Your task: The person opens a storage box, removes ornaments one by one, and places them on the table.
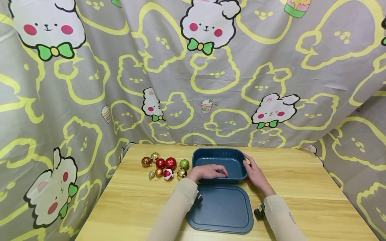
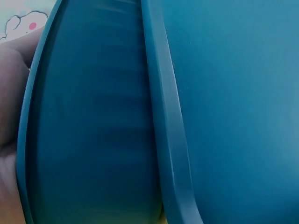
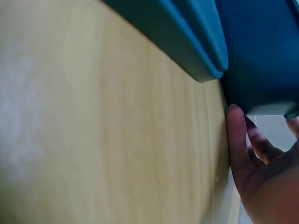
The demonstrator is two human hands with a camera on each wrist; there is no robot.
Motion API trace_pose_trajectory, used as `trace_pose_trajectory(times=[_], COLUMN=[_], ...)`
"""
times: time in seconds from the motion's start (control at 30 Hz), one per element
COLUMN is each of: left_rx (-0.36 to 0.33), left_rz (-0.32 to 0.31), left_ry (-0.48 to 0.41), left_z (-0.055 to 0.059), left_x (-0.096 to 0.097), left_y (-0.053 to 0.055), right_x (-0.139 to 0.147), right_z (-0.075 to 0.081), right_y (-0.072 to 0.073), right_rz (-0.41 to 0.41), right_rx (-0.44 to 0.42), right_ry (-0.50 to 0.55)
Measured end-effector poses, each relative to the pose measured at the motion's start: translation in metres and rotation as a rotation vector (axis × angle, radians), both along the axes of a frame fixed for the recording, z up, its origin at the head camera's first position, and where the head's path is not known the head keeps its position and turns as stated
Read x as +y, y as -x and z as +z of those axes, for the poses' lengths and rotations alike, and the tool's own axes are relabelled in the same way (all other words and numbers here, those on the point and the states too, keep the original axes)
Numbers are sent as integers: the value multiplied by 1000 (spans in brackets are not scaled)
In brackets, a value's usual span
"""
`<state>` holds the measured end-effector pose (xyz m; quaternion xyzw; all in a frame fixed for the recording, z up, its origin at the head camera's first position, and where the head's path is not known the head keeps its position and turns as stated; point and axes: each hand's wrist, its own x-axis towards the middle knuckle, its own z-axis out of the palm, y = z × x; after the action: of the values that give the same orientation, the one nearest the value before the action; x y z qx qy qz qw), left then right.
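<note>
A dark blue rectangular box (image 1: 221, 161) stands without its lid at the back of the table. My left hand (image 1: 211, 171) reaches over its near rim, fingers drooping into the interior; in the left wrist view part of that hand (image 2: 10, 93) shows beyond the rim. At the box's right end, my right hand (image 1: 255, 172) holds the wall. The right wrist view has its fingers (image 3: 237, 135) low against the outside and another fingertip up at the rim. The flat blue lid (image 1: 221, 211) lies just in front of the box, nearer to me.
Several Christmas baubles in red, gold, green and copper, including a red one (image 1: 171, 163), lie left of the box. The wooden table (image 1: 135, 207) meets a patterned curtain (image 1: 223, 80) at its back edge. A small black device (image 1: 259, 212) sits at the right wrist.
</note>
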<state>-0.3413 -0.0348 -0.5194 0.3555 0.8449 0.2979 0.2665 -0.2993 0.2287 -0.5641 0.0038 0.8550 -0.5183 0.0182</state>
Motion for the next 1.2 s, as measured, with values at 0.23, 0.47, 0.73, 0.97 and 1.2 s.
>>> trace_pose_trajectory(times=[0.23,0.47,0.73,0.97,1.2], left_rx=[-3,118,125,144,161], left_rz=[-39,-107,-104,-145,-136], left_ry=[-41,11,26,44,2], left_z=[-2,-3,-6,-7,-11], left_x=[4,12,15,18,18], left_y=[5,10,12,12,13], right_x=[0,-2,-3,-3,-1], right_z=[1,2,4,3,2], right_y=[0,-1,-3,-3,-1], right_rz=[6,2,0,4,0], right_rx=[-7,-7,-9,-9,-11], right_ry=[24,27,20,16,20])
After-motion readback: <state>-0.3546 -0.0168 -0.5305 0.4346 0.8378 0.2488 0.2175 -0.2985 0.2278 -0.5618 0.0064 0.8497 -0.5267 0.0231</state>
